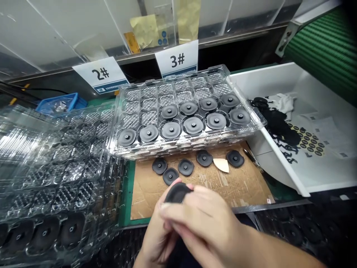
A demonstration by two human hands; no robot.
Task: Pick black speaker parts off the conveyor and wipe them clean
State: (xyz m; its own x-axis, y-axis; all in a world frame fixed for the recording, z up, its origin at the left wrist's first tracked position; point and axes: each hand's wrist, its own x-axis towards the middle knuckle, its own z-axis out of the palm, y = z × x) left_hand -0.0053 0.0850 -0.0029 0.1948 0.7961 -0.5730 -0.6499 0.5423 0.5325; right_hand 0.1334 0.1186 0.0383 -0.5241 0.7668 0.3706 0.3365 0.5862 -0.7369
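Close to my body, above the front edge of the bench, a black rounded disc part sits between my hands. My left hand is closed around it from the left and below. Over its right side lies my right hand, fingers curled and pressed together against the part; what they pinch, if anything, is hidden. Several similar black discs with a small central stud lie loose on a cardboard sheet just beyond. Among them is a cream-coloured wedge-shaped pad.
Behind the cardboard stands a stack of clear plastic trays, its front pockets holding black discs. More clear trays fill the left. At right, a white bin contains black scraps and a sticker sheet. A pen-like tool lies beside it.
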